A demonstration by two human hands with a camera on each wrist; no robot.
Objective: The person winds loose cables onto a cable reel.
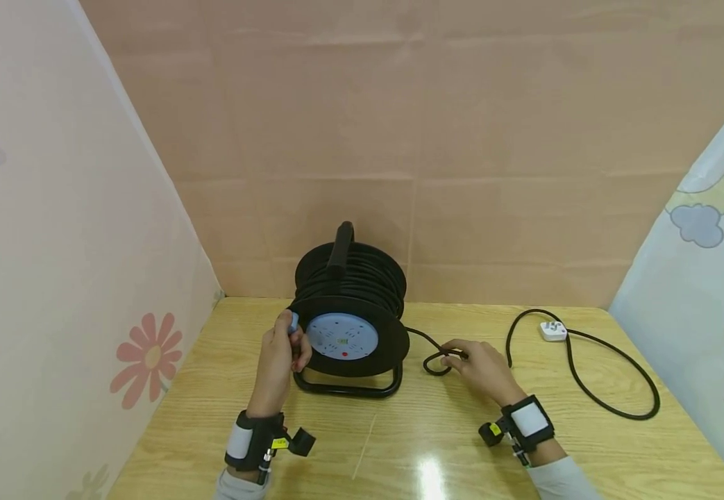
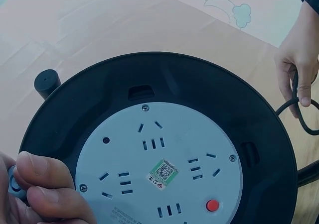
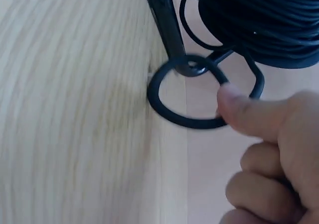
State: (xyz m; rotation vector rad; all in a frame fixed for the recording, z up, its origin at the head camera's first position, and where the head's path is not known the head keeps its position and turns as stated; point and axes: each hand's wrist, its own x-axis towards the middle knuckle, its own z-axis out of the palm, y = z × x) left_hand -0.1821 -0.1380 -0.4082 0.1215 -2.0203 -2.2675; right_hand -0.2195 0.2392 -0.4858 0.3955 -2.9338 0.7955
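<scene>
A black cable reel (image 1: 393,347) with a pale blue socket face (image 2: 124,129) stands upright on its tubular frame (image 1: 349,391). At the reel's left rim, my left hand (image 1: 277,357) grips a blue crank knob (image 1: 293,322), its fingers curled round it. Right of the reel, my right hand (image 1: 483,371) pinches the black cable (image 3: 184,122) between thumb and fingers. A small loop of it sticks out past the thumb in the right wrist view. Many turns of cable are wound on the drum behind the face.
Farther right on the wooden table (image 1: 368,458), the cable's free end curves in a wide bend, with a white plug (image 1: 552,331) lying near the back edge. A brown papered wall (image 1: 493,139) rises behind, and patterned panels (image 1: 87,208) close both sides.
</scene>
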